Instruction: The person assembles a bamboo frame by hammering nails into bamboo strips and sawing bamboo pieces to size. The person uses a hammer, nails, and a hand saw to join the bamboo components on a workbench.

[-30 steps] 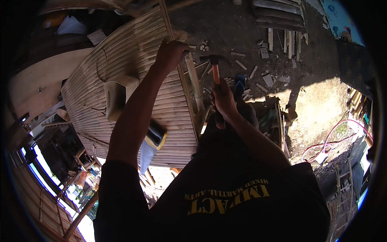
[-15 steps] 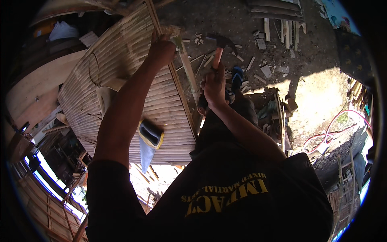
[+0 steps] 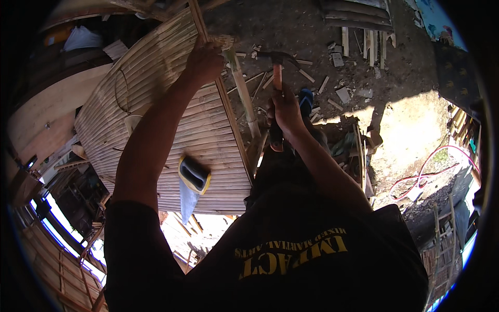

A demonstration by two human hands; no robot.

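My right hand (image 3: 287,110) is wrapped around the handle of a claw hammer (image 3: 278,77). The hammer's dark head (image 3: 279,57) is raised beyond that hand, apart from the wood at its left. My left hand (image 3: 204,63) is closed at the wooden edge strip (image 3: 226,109) of a slatted bamboo panel (image 3: 213,140), near its far corner. What those fingers pinch, if anything, is too small to make out. On the panel's near part lies a handsaw (image 3: 195,174) with a black and yellow handle, its blade pointing toward me.
A bamboo post (image 3: 241,91) stands beside the panel's right edge. Wood offcuts (image 3: 323,84) and broken chips litter the dirt floor. My blue slipper (image 3: 306,98) is close by. A red hose (image 3: 422,174) curls at the right, and a slatted bench (image 3: 358,13) stands at the far right.
My right hand has shifted slightly rightward, and the hammer's head has swung a little left. My left hand and forearm have moved slightly left along the panel's edge. The saw stays put.
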